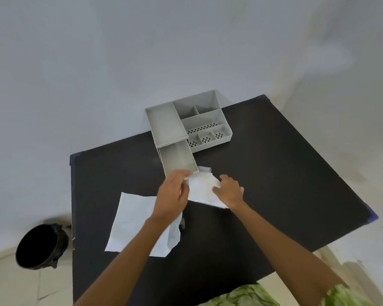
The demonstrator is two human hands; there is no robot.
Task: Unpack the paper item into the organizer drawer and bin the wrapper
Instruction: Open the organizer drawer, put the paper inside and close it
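Left hand (pixel 172 194) and right hand (pixel 228 191) both pinch white paper item (pixel 202 187) at frame centre, just below open organizer drawer (pixel 178 159). Flat white wrapper (pixel 133 224) lies lower left on black table (pixel 274 173). Black bin (pixel 40 246) on floor, far left.

Soft even daylight, slight blur, edges warped

Plain room, dark table (pixel 274 173), bare wall (pixel 97 62), floor bin (pixel 40 246)
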